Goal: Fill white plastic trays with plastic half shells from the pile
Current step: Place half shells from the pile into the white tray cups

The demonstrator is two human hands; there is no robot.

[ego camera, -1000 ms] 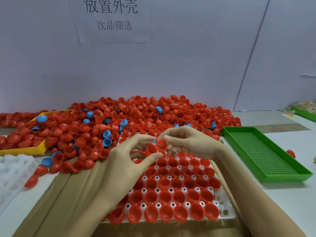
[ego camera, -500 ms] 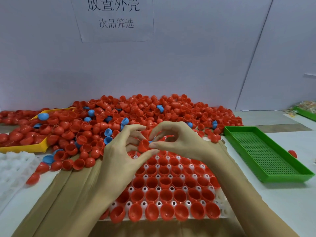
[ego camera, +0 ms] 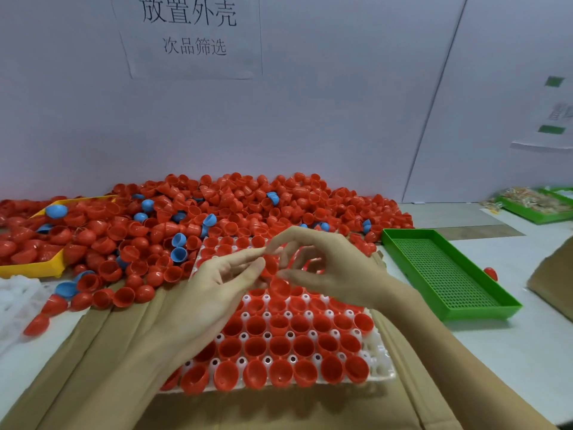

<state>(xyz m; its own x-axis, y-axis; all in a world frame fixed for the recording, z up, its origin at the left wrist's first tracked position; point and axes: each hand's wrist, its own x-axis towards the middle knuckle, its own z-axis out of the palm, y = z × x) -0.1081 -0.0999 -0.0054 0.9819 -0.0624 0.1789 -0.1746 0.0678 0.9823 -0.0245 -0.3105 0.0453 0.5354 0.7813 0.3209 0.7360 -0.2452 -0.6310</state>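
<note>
Head view: white tray [ego camera: 383,360] sits centre on brown cardboard [ego camera: 93,361] on the table [ego camera: 527,352], nearly all visible pockets filled w/ red half shells, open side up. Front row shells [ego camera: 280,372] lean fwd over tray's near edge. Both hands meet above tray's far-middle part. Left hand [ego camera: 214,293]: thumb + index fingers [ego camera: 248,255] stretched toward the right hand, tips at a red shell [ego camera: 270,265] between the two hands; looks like a pinch on it but contact partly hidden, other fingers loosely curled. Right hand [ego camera: 335,268]: index arched over the top, thumb extended below, tips close on same shell; whether it grips it or just touches, cannot tell. Another red shell [ego camera: 280,287] just below the hands, tilted, at a tray pocket.

Pile of shells [ego camera: 217,218] spreads behind and left of tray up to the wall, mostly red, few blue ones [ego camera: 178,254] mixed in. Yellow tray [ego camera: 34,270] far left, partly buried in the pile. Spare white tray [ego camera: 15,302] at left edge. Green perforated tray [ego camera: 446,274] right of white tray, single red shell [ego camera: 490,273] on table beside it. 2nd green tray [ego camera: 539,209] far right back, w/ pale mixed bits. Paper sign [ego camera: 192,32] w/ Chinese text on wall
</note>
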